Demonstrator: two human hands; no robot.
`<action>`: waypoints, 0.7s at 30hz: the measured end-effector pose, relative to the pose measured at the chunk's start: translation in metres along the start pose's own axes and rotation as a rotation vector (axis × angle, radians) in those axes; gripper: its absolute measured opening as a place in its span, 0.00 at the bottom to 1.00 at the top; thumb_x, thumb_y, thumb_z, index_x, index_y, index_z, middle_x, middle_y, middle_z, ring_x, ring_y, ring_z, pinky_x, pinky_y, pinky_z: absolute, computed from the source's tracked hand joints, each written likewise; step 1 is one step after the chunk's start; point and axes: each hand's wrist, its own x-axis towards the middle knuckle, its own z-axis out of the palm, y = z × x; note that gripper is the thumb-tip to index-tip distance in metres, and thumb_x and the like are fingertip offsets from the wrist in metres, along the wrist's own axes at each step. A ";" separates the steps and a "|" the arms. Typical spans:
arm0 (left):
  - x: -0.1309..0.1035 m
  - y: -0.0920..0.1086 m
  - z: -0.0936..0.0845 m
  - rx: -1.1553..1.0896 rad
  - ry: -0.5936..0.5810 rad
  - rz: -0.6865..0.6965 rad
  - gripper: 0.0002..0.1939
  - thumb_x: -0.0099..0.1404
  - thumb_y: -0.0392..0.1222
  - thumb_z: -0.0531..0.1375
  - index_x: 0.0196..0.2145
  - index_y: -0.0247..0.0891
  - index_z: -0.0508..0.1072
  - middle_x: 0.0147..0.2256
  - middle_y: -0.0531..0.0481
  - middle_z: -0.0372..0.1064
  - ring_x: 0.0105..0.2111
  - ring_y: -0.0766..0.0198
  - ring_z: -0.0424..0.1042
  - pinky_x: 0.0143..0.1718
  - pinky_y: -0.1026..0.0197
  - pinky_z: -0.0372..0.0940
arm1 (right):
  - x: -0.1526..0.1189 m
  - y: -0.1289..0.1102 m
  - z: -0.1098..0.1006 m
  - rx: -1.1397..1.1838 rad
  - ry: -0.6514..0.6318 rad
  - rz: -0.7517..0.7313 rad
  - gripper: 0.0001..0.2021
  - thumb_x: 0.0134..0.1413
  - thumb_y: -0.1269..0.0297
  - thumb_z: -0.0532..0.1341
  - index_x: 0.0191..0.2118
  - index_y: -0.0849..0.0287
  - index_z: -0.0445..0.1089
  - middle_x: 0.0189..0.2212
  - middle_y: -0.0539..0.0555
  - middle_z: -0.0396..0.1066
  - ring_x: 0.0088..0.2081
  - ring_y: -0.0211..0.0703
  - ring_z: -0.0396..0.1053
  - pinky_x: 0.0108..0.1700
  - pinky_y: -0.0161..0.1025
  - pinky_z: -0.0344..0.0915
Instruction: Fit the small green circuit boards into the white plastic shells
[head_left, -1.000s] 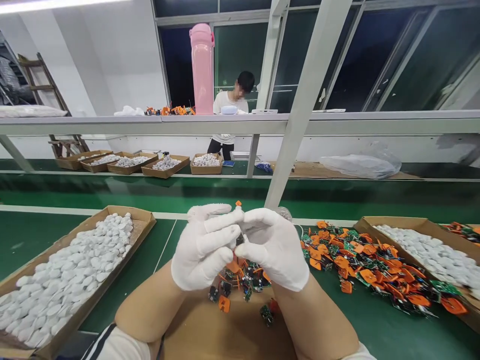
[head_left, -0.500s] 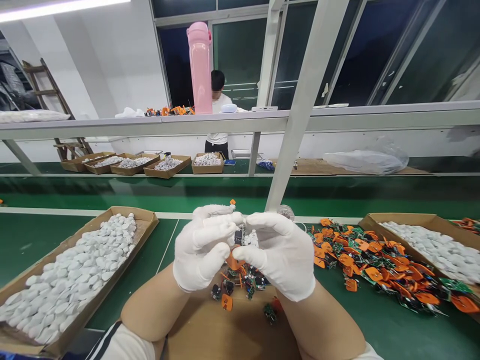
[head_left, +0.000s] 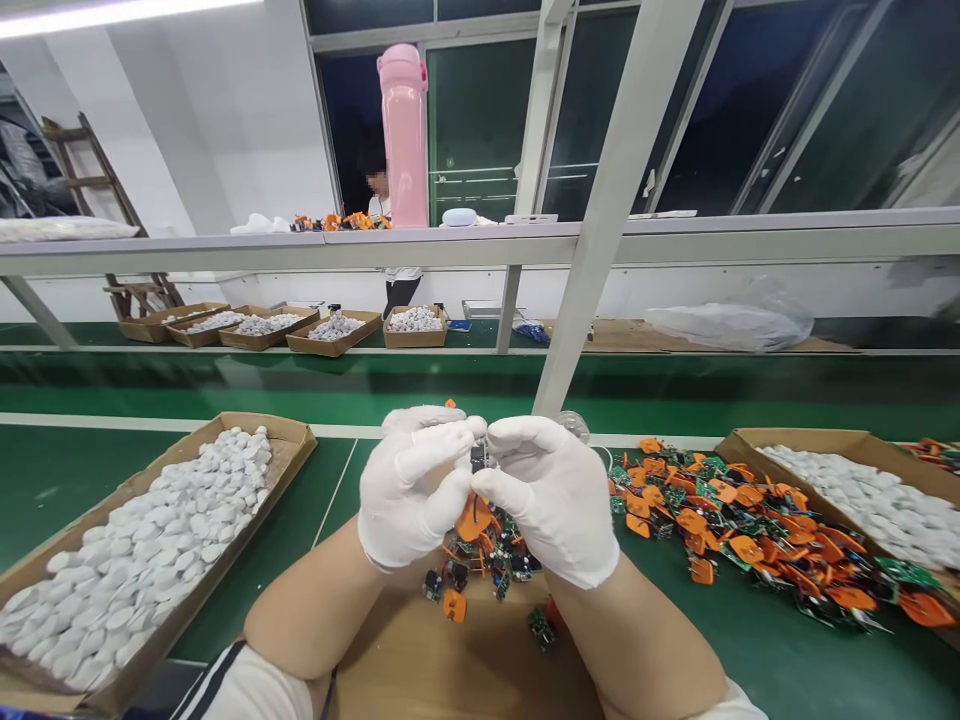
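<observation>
My left hand (head_left: 412,490) and my right hand (head_left: 555,495), both in white gloves, meet fingertip to fingertip above the cardboard on the bench. Between them they pinch a small black electronic part (head_left: 478,458), mostly covered by the fingers. An orange tab (head_left: 474,518) shows just below the fingertips; whether it joins the held part, I cannot tell. Under my hands lies a small heap of circuit boards with orange tabs (head_left: 499,555), some black pieces among them. One green circuit board (head_left: 540,628) rests apart, near my right wrist.
To the left stands a cardboard tray (head_left: 289,450) of white rounded pieces. A wide pile of orange-tabbed boards (head_left: 750,520) spreads at right, beside another tray (head_left: 810,437). A slanted post (head_left: 592,230) rises ahead; the shelf holds a pink bottle (head_left: 405,140). Behind it is a person (head_left: 401,285).
My hands have drawn slightly closer together around the part. A white piece that showed between my fingers is now hidden. The person in the background has moved left, partly behind the bottle.
</observation>
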 end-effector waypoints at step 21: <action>0.017 -0.005 -0.013 0.201 -0.206 0.106 0.21 0.62 0.37 0.58 0.53 0.42 0.68 0.31 0.51 0.75 0.44 0.55 0.73 0.47 0.50 0.63 | 0.015 0.014 -0.003 0.213 -0.119 0.209 0.19 0.37 0.57 0.76 0.34 0.59 0.72 0.28 0.53 0.76 0.30 0.42 0.74 0.34 0.39 0.70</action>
